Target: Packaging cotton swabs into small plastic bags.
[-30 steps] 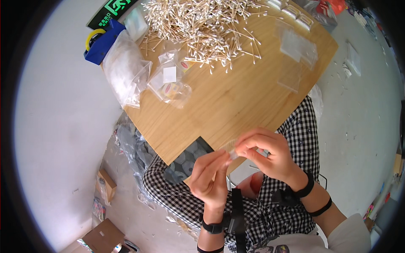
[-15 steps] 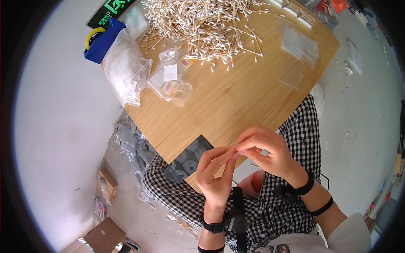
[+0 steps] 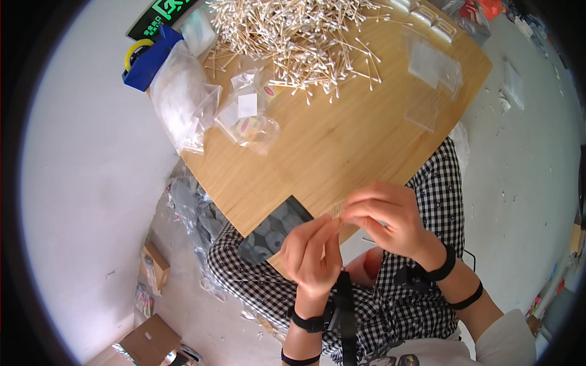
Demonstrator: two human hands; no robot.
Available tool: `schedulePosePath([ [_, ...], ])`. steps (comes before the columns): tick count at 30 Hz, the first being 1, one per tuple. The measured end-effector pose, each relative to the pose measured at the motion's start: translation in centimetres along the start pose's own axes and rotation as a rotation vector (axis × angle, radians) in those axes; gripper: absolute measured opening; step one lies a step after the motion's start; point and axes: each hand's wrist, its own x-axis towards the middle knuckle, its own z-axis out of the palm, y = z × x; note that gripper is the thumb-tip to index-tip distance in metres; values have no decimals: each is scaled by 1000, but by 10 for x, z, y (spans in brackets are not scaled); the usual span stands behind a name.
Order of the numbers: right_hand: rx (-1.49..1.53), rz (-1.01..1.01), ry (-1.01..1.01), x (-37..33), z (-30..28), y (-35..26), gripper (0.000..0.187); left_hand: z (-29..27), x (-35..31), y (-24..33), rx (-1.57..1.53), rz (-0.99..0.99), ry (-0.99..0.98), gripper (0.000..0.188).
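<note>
Head view showed us, nearest, the checked trousers (image 3: 244,265), partly covered by the forearms and a dark strap (image 3: 347,317). Above them, the left hand (image 3: 311,259) had its thumb and fingers drawn into a narrow pinch, and the right hand (image 3: 387,216) pinched likewise just beside it. At their fingertips, over the near edge of the table (image 3: 342,140), we made out a small see-through item (image 3: 336,210), so covered by the fingers that we could not tell its shape or contents. Left of it lay a dark flat rectangle (image 3: 271,232) with grey rounded shapes, its right side partly behind the left hand. Farther along, we saw crumpled clear bags (image 3: 247,105) near the left edge, and flat clear bags (image 3: 421,110) near the right, their outlines hard to separate from the wood. A bulging clear bag (image 3: 177,91) leaned beside a blue tape dispenser (image 3: 152,58); its whitish filling was unclear to us. Beyond, cotton swabs (image 3: 293,43) made a heap cut off by the upper edge, as were the small packs (image 3: 430,18) and a green-lit sign (image 3: 162,15).
</note>
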Motion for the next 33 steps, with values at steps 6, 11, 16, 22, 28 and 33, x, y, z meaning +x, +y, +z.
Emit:
schedulePosePath([
  [6, 12, -14, -10, 4, -5, -4, 9, 1, 1, -4, 3, -44, -17, 17],
  [11, 23, 27, -36, -4, 3, 9, 8, 7, -10, -12, -3, -87, 0, 18],
  [16, -8, 16, -80, -3, 10, 25, 4, 19, -24, -25, -47, -214, -3, 16],
  [22, 36, 237, -259, -13, 7, 27, 14, 15, -24, -29, -130, -290, -107, 14],
  [28, 418, 358, -361, -9, -24, -12, 82, -18, -22, -3, -1006, -1082, 71, 11],
  [33, 484, 511, -569, -26, -26, -35, 85, -18, -39, 5, -1339, -1348, 48, 18],
])
